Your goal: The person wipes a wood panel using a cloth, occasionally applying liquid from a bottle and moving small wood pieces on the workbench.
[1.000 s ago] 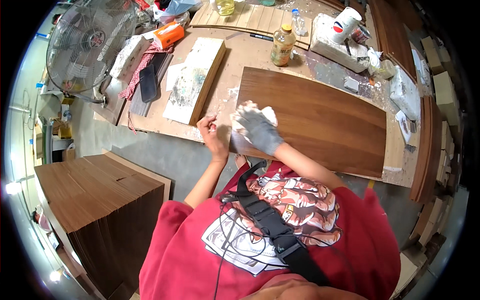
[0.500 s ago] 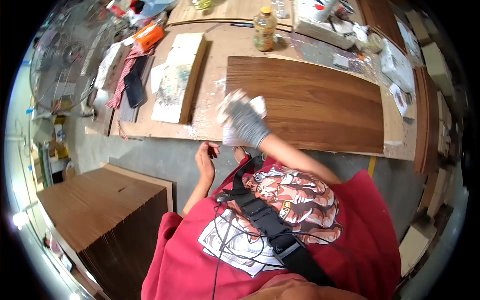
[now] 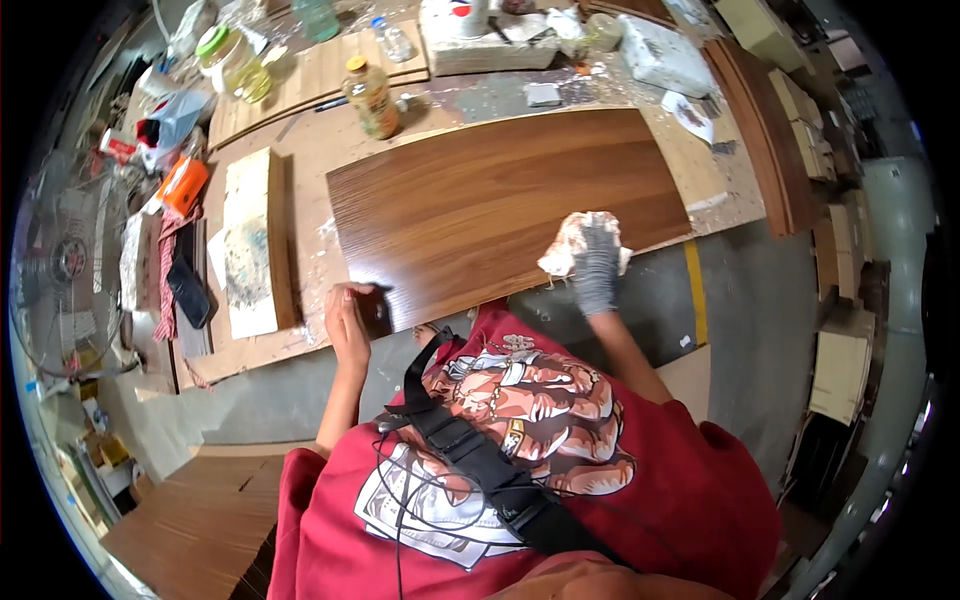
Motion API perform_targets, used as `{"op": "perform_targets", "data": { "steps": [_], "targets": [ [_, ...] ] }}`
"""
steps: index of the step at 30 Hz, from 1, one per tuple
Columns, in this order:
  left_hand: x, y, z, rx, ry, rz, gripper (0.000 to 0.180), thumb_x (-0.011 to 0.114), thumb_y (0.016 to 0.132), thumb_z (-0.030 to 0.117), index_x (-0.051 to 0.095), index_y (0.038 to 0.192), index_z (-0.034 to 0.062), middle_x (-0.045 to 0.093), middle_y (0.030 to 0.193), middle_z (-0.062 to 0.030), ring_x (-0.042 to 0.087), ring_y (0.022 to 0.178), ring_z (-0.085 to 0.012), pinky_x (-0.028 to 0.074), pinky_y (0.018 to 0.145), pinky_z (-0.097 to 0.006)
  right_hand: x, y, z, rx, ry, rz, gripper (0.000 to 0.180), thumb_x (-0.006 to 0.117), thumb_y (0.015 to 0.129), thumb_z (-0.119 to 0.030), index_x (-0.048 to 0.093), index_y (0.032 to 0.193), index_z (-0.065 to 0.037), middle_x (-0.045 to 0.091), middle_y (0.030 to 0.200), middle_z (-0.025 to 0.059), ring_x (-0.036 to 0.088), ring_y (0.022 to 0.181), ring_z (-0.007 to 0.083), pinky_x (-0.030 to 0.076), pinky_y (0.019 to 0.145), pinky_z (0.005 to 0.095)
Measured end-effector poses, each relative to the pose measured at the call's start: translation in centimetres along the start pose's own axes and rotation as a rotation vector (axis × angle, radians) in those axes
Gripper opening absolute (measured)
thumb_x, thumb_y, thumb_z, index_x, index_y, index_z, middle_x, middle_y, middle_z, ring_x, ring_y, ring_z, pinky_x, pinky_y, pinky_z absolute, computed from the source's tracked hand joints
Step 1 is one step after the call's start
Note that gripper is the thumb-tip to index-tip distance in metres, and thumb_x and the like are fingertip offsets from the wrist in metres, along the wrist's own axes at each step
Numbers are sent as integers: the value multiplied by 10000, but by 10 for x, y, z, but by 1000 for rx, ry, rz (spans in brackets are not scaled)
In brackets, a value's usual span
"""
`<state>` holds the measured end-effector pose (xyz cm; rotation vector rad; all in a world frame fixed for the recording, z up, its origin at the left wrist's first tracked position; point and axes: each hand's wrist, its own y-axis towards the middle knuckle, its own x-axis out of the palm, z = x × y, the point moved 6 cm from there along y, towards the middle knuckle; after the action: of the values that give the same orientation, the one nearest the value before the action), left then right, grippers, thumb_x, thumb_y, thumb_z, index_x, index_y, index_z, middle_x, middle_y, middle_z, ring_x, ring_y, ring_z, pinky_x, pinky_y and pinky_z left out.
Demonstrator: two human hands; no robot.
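A dark brown wood-grain panel (image 3: 500, 190) lies flat on the workbench, its front edge towards me. My right hand (image 3: 598, 272), in a grey glove, presses a crumpled white rag (image 3: 570, 243) onto the panel's front edge near the right end. Part of the rag hangs past the edge. My left hand (image 3: 347, 320) is bare and sits at the panel's front left corner, fingers bent over the edge. Its fingertips are partly hidden.
Left of the panel lies a paint-stained pale block (image 3: 250, 245), with a dark phone (image 3: 188, 290) beyond it. A yellow-capped bottle (image 3: 371, 100) stands behind the panel. A fan (image 3: 70, 255) is at far left, and brown boards (image 3: 765, 140) are at the right.
My right hand has swept the rag from the panel's left end to its right front edge. My left hand has come up to the front left corner. The view has shifted right.
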<state>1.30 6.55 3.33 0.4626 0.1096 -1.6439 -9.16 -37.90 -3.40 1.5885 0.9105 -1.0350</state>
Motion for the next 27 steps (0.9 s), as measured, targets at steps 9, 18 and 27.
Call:
{"op": "perform_targets", "data": {
  "steps": [9, 18, 27],
  "targets": [
    [89, 38, -12, 22, 760, -244, 571, 418, 1060, 332, 375, 1587, 114, 230, 1688, -160, 184, 1567, -330, 93, 1266, -506, 3, -1, -117, -106, -171, -28, 499, 468, 957, -269, 489, 1423, -94, 483, 1432, 171, 366, 1429, 342, 179, 1255, 477],
    [89, 39, -21, -151, 942, -129, 724, 489, 1032, 387, 272, 1584, -28, 157, 1648, -333, 129, 1550, -452, 93, 1258, -537, 10, -5, 202, 387, -364, 35, 589, 439, 1031, -398, 414, 1524, -75, 347, 1611, 216, 299, 1500, 388, 199, 1260, 484],
    [77, 39, -19, -132, 901, -150, 760, 522, 1015, 358, 233, 1587, -51, 175, 1620, -367, 138, 1530, -493, 122, 1252, -548, 45, 132, 261, 519, -183, -134, 553, 498, 1003, -399, 511, 1449, -72, 460, 1521, 234, 421, 1418, 407, 316, 1194, 511]
  ]
}}
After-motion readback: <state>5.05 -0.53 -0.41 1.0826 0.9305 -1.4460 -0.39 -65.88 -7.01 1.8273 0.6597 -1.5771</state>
